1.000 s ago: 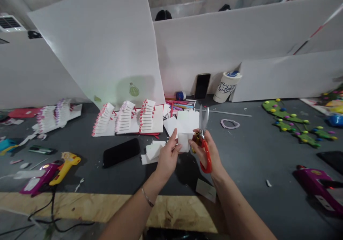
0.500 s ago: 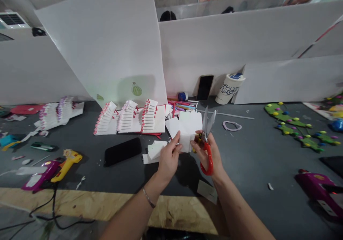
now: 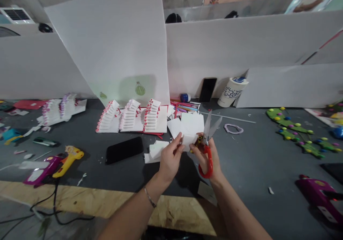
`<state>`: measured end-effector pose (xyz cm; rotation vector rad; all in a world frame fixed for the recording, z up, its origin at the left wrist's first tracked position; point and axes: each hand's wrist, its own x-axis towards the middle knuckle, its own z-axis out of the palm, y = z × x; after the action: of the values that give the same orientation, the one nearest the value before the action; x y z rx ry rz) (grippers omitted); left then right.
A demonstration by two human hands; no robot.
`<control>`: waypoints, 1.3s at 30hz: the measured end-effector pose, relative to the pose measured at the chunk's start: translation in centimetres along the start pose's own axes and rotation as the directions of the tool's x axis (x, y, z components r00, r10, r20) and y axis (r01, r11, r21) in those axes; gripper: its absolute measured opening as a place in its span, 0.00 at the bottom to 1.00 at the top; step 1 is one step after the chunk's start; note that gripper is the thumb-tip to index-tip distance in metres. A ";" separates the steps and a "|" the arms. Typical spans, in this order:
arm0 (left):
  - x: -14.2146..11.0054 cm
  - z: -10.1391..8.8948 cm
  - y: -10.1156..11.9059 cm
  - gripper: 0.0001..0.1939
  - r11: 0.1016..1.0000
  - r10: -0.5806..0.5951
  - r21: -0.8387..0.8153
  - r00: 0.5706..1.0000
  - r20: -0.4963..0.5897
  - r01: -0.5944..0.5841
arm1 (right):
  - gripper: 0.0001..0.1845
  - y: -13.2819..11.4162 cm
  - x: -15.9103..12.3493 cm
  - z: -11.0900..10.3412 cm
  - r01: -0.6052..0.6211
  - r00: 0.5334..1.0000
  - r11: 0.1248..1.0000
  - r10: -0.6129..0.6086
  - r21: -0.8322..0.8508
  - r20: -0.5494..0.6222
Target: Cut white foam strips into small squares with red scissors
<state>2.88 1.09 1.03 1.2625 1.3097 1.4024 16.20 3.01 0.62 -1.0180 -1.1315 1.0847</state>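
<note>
My left hand (image 3: 171, 156) pinches the left edge of a small white piece of paper (image 3: 188, 142) above the table. In my right hand (image 3: 210, 160) are red-handled scissors (image 3: 207, 157), their blades parted and pointing away from me. The fingertips of that hand also touch the paper's right side. Small yellow-and-black items (image 3: 199, 140) show by the right fingers; their kind is unclear. Beyond the hands lie larger white sheets (image 3: 192, 121). A stack of cut white pieces (image 3: 157, 150) rests left of my left hand.
A black phone (image 3: 124, 150) lies at left, a yellow glue gun (image 3: 68, 160) farther left. Rows of folded paper strips (image 3: 128, 116) stand before a white board (image 3: 112, 47). Behind are colored pencils (image 3: 187, 107), an upright phone (image 3: 208, 89) and a cup (image 3: 232, 91). Green felt shapes (image 3: 289, 120) lie right.
The small paper has tilted between my fingers, and the scissors have shifted slightly, blades still apart. The whole view has moved a little.
</note>
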 end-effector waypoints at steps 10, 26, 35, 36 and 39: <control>0.4 0.4 -0.5 0.16 0.972 -0.112 -0.197 0.991 0.076 0.125 | 0.22 -0.1 -0.1 -0.2 0.002 1.000 0.996 -0.001 0.086 -0.008; 0.5 0.8 0.1 0.20 0.909 -0.246 -0.334 0.968 0.050 0.248 | 0.20 1.1 0.4 -0.8 -0.046 0.998 0.998 0.044 0.051 0.037; 0.4 0.7 1.1 0.21 0.840 -0.271 -0.437 0.946 0.175 0.322 | 0.22 0.5 0.7 -1.1 -0.213 0.964 0.937 0.156 0.276 0.214; 0.4 0.7 1.1 0.21 0.832 -0.274 -0.446 0.944 0.183 0.329 | 0.22 0.5 0.7 -1.1 -0.217 0.964 0.936 0.160 0.278 0.212; 0.5 0.7 1.0 0.21 0.823 -0.279 -0.455 0.940 0.198 0.340 | 0.24 0.6 0.7 -1.3 -0.214 0.965 0.937 0.159 0.276 0.206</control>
<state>3.60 1.58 2.08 0.7422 0.9435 1.2849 17.47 3.75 -0.02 -0.8116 -0.9893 1.4774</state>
